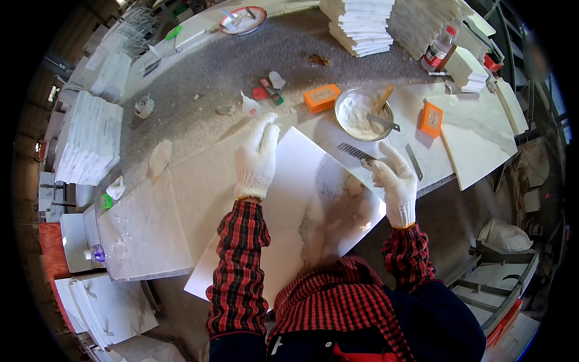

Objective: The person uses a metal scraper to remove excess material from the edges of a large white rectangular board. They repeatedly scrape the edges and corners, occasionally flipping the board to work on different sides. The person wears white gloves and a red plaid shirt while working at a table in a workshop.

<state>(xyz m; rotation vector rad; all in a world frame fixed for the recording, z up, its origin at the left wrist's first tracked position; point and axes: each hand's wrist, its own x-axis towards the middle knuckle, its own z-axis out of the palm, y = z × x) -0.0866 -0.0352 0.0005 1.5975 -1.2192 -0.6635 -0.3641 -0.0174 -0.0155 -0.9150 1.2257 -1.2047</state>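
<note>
My left hand [257, 158], in a white knit glove, lies with fingers stretched out along the left edge of a glossy white slab [289, 199] with brown-grey veining. The slab rests at an angle in front of me. My right hand [395, 181], gloved likewise, is closed around one end of a dark, flat, ridged metal tool [354, 151] above the slab's right side. Just beyond it stands a metal bowl [339, 123] of white powder or paste, with a wooden-handled tool [383, 98] and a metal scraper blade [384, 122] in it.
Orange boxes [321, 98] [430, 119] flank the bowl. Another thin blade [414, 161] lies on the work surface. Stacked white tiles [359, 27] and a red-capped bottle [439, 48] stand at the back; more tiles [89, 139] rise at left. A plate [242, 22] sits far off.
</note>
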